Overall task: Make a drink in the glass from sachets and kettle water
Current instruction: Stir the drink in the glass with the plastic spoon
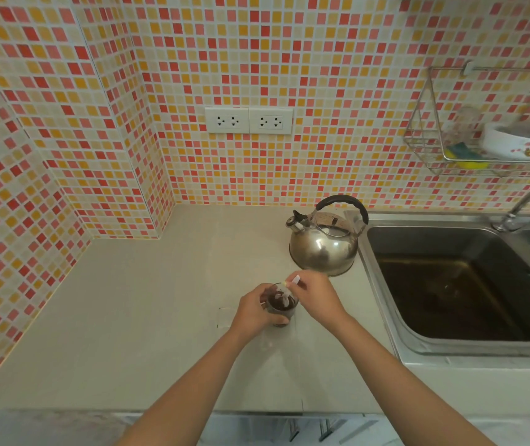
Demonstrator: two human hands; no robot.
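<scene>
A small clear glass [282, 308] of dark brown drink stands on the pale counter [148, 317]. My left hand [254, 312] wraps around its left side. Above the rim, my right hand [313, 296] pinches a small white sachet [292, 282], tilted toward the glass. Something pale sits in the drink under the sachet. A shiny steel kettle [323, 244] with a black handle rests behind the glass, spout to the left, close to the sink.
A steel sink [469, 284] lies to the right, its tap [527, 204] at the back. On the tiled wall hang a wire rack [482, 146] holding a bowl and sponge, and two sockets [248, 120]. A flat clear wrapper [226, 317] lies left of the glass.
</scene>
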